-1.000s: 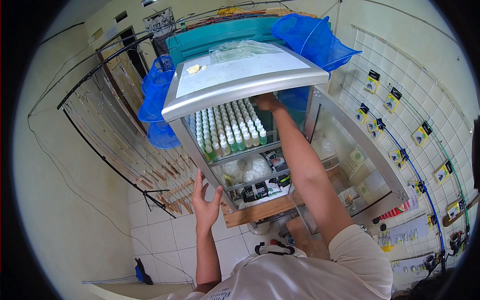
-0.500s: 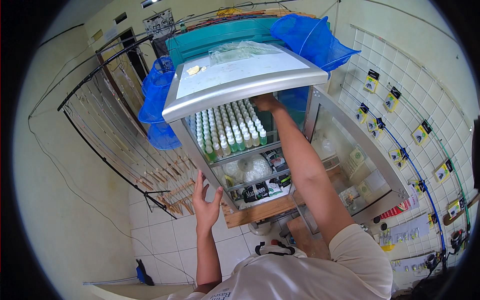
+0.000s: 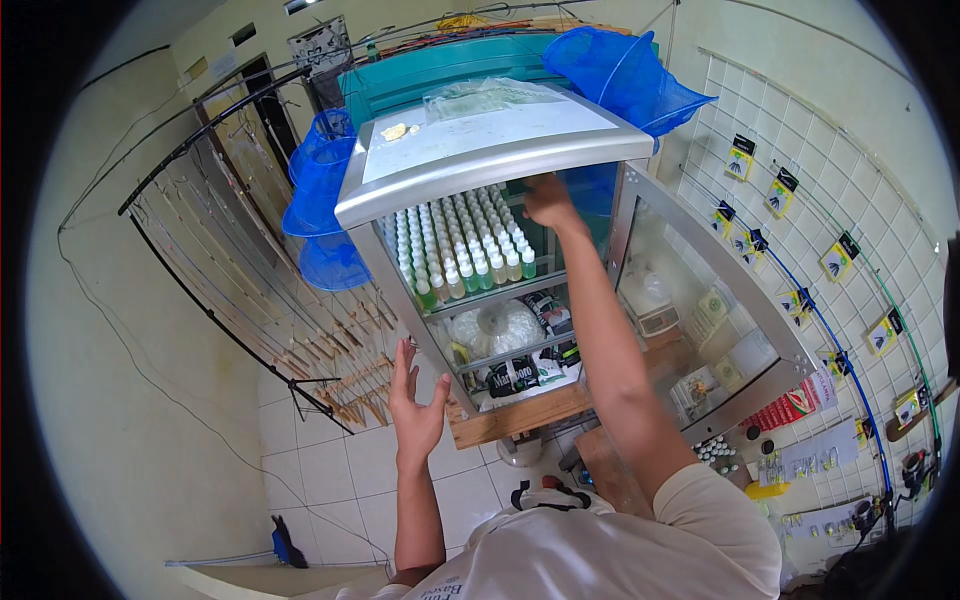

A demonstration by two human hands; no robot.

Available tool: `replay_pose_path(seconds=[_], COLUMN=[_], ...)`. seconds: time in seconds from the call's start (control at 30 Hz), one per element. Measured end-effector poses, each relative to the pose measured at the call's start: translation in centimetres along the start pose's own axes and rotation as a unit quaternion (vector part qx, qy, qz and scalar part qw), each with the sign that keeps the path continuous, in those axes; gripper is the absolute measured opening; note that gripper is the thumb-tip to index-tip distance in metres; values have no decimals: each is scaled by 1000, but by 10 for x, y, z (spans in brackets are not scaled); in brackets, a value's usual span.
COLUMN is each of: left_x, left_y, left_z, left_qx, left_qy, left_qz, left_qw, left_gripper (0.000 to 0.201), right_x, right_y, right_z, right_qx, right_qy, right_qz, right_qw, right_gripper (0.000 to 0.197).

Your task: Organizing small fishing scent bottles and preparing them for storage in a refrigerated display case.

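Rows of small dropper bottles [image 3: 470, 240] with white caps and green or yellowish liquid fill the upper shelf of a metal-framed glass cabinet [image 3: 500, 165]. My right hand [image 3: 550, 205] reaches inside, at the right of the rear rows, below the cabinet's top. Its fingers are curled; whatever they hold, if anything, is hidden. My left hand [image 3: 418, 420] is raised beside the cabinet's left front edge, holding nothing, fingers apart and thumb out. Fingertips come close to the frame; contact is unclear.
A hinged glass door [image 3: 700, 310] stands swung out to the right of my arm. Packets and a clear plastic bundle [image 3: 497, 328] occupy lower shelves. Blue nets [image 3: 630, 85] hang around the cabinet. Fishing rods line the left; a wire wall grid [image 3: 800, 230] carries small packages.
My right hand has shifted slightly right and toward me inside the cabinet, so more of it shows. My left hand stays almost in place. The view has shifted a little.
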State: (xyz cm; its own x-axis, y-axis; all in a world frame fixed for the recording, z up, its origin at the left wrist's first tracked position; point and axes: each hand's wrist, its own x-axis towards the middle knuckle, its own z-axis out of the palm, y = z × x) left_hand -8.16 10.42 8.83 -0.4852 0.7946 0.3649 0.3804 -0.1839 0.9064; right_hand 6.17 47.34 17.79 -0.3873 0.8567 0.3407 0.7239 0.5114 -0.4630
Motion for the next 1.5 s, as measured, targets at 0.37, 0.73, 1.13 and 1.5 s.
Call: replay_pose_path(seconds=[0.37, 0.73, 1.13, 1.5], left_x=[-68, -146, -163, -132], left_y=[17, 29, 56, 45], left_z=[22, 32, 38, 19], left_qx=[-92, -132, -172, -173], left_qy=[-29, -195, -273, -211], left_qz=[55, 30, 41, 45], left_qw=[994, 971, 946, 961], left_gripper=[47, 27, 24, 23], right_x=[-294, -465, -475, -424], right_y=[-63, 18, 51, -17], right_z=[-78, -117, -83, -54], right_qx=[456, 323, 446, 532], right_qy=[79, 498, 297, 3], right_qz=[27, 160, 184, -44], right_qw=[886, 789, 824, 846], right_gripper=[31, 29, 38, 22])
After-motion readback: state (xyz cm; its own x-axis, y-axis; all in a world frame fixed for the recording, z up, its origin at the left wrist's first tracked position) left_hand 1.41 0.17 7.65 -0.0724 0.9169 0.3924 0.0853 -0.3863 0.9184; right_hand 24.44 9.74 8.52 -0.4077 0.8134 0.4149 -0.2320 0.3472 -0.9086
